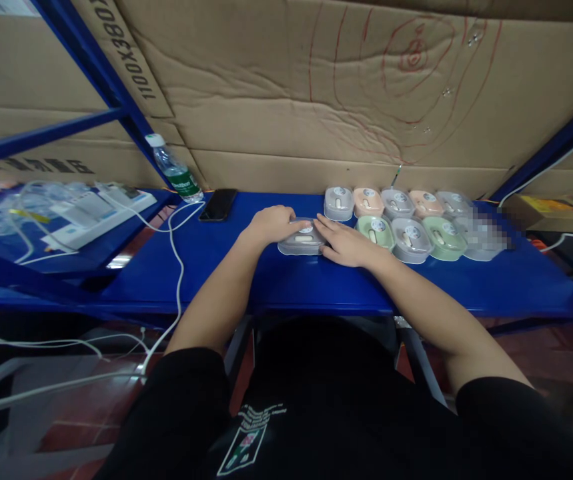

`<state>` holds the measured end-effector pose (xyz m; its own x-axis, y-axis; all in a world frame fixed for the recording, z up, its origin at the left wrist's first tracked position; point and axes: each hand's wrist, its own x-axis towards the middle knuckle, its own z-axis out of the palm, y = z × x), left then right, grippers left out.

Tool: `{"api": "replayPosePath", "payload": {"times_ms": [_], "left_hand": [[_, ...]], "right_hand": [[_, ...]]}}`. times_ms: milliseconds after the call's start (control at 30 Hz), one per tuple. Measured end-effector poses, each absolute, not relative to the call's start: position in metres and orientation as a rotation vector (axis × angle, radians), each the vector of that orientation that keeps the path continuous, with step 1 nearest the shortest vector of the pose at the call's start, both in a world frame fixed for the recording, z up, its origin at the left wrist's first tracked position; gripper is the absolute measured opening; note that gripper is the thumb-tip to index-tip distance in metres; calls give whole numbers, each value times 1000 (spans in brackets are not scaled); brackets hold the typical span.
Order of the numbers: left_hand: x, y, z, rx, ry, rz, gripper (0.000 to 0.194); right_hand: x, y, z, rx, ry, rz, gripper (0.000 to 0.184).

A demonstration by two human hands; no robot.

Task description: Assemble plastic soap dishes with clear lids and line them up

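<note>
A small grey lidded plastic box (pixel 301 245) with a round label on its lid rests on the blue table in front of me. My left hand (pixel 272 225) grips its left side, with the thumb on top of the lid. From the right, my right hand (pixel 345 244) holds the same box, fingers reaching over the lid and along its side. The two hands have the box between them, and they partly cover it. Beside my right hand is a green box (pixel 375 233) of the same kind.
Several similar boxes stand in two rows at the right, including a peach one (pixel 369 201) and a grey one (pixel 413 240). A phone (pixel 219 205), a water bottle (pixel 179 175) and a white cable (pixel 179 267) are at the left. Cardboard (pixel 266 133) lines the back.
</note>
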<state>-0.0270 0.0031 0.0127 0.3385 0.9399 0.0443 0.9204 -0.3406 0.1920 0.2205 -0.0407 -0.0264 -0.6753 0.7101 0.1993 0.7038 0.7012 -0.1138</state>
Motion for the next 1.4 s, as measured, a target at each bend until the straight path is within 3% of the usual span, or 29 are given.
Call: {"api": "replayPosePath", "payload": {"times_ms": [333,667,1067,1300,1400], "left_hand": [[-32,4,15,2376,1740,205,81],[-30,4,13,2426,1743,199,83],[-33,11,7,2333,1654,161,76],[-22,23,-11,2253,1606,680,63],[-20,28,-17,2164,1511,872,59]], "right_hand": [[218,-44,-23,-1150,-2616,55,64],[218,-47,-16,-1176,-2629,70,68],[217,-47,-15,-1180,-2621,-16,66],[218,-51,-1,-1248,-2452,-159,71],[220,-49,-5,-1011,-2511,-52,68]]}}
